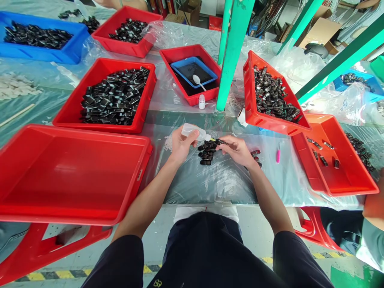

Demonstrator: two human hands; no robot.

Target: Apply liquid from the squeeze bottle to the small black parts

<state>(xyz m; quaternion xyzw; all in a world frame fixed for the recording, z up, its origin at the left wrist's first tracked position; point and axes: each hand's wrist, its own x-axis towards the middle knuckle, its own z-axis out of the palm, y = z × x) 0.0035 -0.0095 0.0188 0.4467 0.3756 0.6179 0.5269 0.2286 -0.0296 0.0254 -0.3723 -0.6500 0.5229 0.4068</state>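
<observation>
My left hand (183, 145) is closed around a translucent squeeze bottle (193, 131), tilted so that its thin tip points right. Between the fingers of my right hand (235, 149) is a small black glossy part (221, 142), and the bottle's tip meets or nearly meets it; I cannot tell which. Just below, a cluster of similar black parts (206, 157) lies on the plastic-covered table. Several more dark parts (256, 155) lie beside my right wrist, partly hidden by it. Small whitish bits (168, 143) are scattered to the left of my left hand.
A red tray (103, 129) heaped with black parts stands at left, behind another red tray (132, 192). More red trays (277, 124) and a green post (223, 90) stand beyond my hands. A small white bottle (201, 102) and a pink-handled tool (278, 155) lie within the work area.
</observation>
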